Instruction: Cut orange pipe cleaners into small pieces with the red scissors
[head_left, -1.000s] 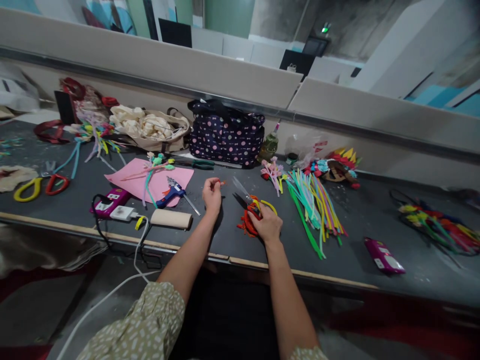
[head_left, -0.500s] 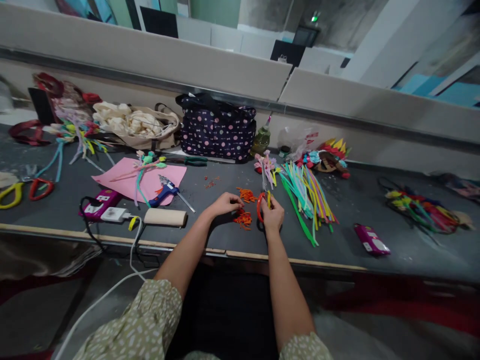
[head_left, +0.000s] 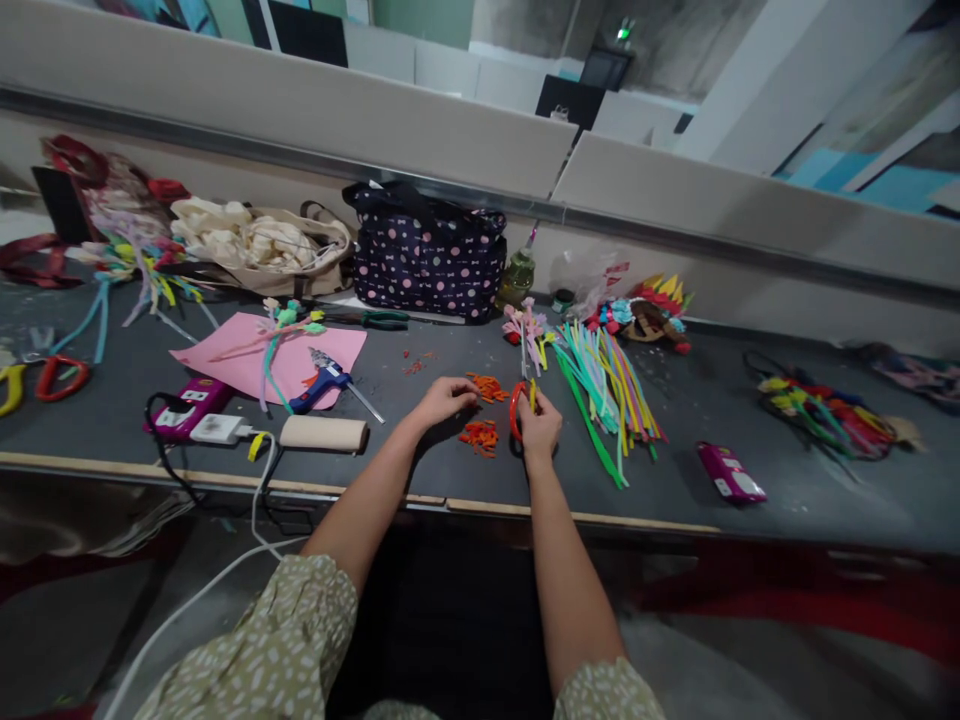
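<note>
Working left to right, our left hand (head_left: 444, 402) sits at the edge of the upper orange pile (head_left: 490, 388), thumb and fingertips drawn together. We can't tell if that grip has a bit pinched in it or not. The lower orange pile (head_left: 480, 438) is just below, on the tabletop (head_left: 697, 400). Our right hand's grip is closed round the handles of the scissors (head_left: 515, 415), blades pointing away from us, right beside both piles.

What could bite us? A sweep of the left wrist could smear the two piles together, since they're so close. Bits that light could scatter if a sleeve or the scissors brushed them. And the blades sit right by the pink flower bunch (head_left: 525, 325) — a careless twist might snag it.

Headcount, left to right: one pair of red-and-yellow-handled cutters (head_left: 61, 378), one pink sheet (head_left: 337, 350), one glue gun (head_left: 326, 383), one tan roll (head_left: 322, 434), one dotted bag (head_left: 431, 255), two orange piles, one pair of scissors in hand, one bundle of fuzzy stems (head_left: 600, 390), one small purple block (head_left: 731, 473). The orange bits and stems themselves? Too small and jumbled for us to count honestly.
</note>
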